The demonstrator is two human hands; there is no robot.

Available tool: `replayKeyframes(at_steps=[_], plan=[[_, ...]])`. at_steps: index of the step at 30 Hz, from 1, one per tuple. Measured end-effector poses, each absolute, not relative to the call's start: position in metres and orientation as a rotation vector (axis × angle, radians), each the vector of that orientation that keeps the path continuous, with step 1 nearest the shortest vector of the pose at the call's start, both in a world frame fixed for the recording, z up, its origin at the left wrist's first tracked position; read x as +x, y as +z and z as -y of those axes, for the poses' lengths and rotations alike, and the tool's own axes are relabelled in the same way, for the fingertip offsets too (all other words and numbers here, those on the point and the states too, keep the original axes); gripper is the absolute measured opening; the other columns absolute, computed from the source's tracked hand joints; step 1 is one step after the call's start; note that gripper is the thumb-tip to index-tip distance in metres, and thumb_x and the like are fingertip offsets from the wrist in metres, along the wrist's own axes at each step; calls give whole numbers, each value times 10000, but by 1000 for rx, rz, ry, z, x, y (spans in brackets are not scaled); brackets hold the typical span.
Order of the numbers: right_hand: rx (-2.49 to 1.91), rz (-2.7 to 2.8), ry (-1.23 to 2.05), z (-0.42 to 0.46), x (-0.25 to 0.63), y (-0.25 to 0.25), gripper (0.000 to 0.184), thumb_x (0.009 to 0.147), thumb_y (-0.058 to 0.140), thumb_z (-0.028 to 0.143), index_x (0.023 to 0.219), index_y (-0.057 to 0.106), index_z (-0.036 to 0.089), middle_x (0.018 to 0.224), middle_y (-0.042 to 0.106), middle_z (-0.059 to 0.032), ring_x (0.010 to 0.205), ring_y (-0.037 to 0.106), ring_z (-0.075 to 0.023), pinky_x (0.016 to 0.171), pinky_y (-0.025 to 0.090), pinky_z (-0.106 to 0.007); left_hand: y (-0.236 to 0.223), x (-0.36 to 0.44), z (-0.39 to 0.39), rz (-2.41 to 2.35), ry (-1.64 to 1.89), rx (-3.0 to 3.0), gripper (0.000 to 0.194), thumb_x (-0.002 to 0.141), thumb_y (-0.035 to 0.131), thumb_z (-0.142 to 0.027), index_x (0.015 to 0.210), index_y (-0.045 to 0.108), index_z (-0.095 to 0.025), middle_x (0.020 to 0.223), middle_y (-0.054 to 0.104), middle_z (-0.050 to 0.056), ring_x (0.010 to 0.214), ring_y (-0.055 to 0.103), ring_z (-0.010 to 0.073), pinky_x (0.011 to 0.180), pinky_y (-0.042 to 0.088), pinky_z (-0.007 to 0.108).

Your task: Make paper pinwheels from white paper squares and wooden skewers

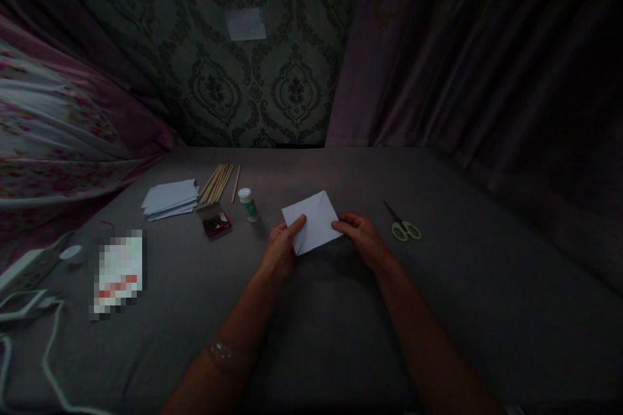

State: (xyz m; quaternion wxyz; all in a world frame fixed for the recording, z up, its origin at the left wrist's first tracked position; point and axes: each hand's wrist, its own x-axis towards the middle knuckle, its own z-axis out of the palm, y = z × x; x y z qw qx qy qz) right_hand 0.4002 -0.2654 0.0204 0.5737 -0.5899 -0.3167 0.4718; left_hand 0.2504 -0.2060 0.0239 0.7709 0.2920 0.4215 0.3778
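A piece of white paper (pixel 315 224) with a diagonal crease is held up between my two hands, a little above the grey cloth. My left hand (pixel 282 246) grips its left edge, the thumb lying on top and the fingers underneath. At the right edge, my right hand (pixel 363 237) pinches the paper between thumb and fingers. Closest to my left hand stands an upright bottle (pixel 248 205) with a white cap and green label. Right of my right hand lie scissors (pixel 405 229) with green handles, their blades pointing away to the upper left.
Left of the bottle are a small red box (pixel 217 225) of little metal pieces, several thin wooden sticks (pixel 217 183) and a stack of white paper (pixel 170 199). A blurred-out packet (pixel 119 272), power strip (pixel 29 272) and white cable (pixel 53 350) occupy the left side. Curtains hang at both sides.
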Motion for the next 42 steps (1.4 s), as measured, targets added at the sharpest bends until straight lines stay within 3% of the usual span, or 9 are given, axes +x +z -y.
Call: replayKeyframes(at_steps=[8,13,19,24,28,31,36,42], plan=[[-1409,725,1065,262,403,14,269,556,731,393,679,651,168,622,627,-4,550,520,-111,540,374,-237,20,251,199,-905,732,517,313,811,607,-341,1003,630,-95,838,726,155,836,706,278,778,575,386],[-1419,741,1027,262,404,14,289,592,703,444,661,635,172,595,590,4,530,493,-107,540,354,-248,24,252,199,-943,633,489,220,837,552,-327,929,634,-145,838,721,117,844,700,256,773,571,363],[-1476,719,951,260,409,8,284,615,676,455,666,631,180,625,608,-5,562,531,-132,571,381,-265,14,251,199,-927,729,664,91,738,625,-178,818,652,-144,780,711,80,671,666,179,620,548,277],[-1703,844,651,256,417,-6,255,682,585,424,688,651,177,723,674,-56,691,609,-190,647,425,-298,0,248,194,-1031,914,957,213,628,701,-133,833,644,-130,692,682,41,558,596,116,508,438,201],[-1942,1043,331,255,419,-16,264,768,515,379,729,682,178,803,695,-95,772,628,-220,721,443,-321,-4,244,186,-1105,1019,1070,268,599,710,-167,847,610,-161,733,687,51,621,619,140,564,447,226],[-2077,1176,174,256,419,-20,272,805,493,331,754,702,165,867,690,-131,818,629,-240,761,441,-332,-6,236,174,-1196,1156,1178,190,638,671,-248,793,603,-161,719,661,50,647,617,161,615,463,266],[-2223,1287,61,258,418,-23,249,825,509,293,808,702,137,892,679,-146,872,623,-242,792,429,-318,-7,209,150,-1485,1506,1268,190,705,620,-343,749,559,-168,689,589,21,688,592,176,701,467,319],[-2221,1286,55,259,418,-27,233,828,520,279,847,688,118,921,669,-151,901,619,-252,799,429,-325,-13,190,129,-1749,1571,1377,373,633,732,-317,907,521,-177,881,583,58,885,586,227,827,448,388]])
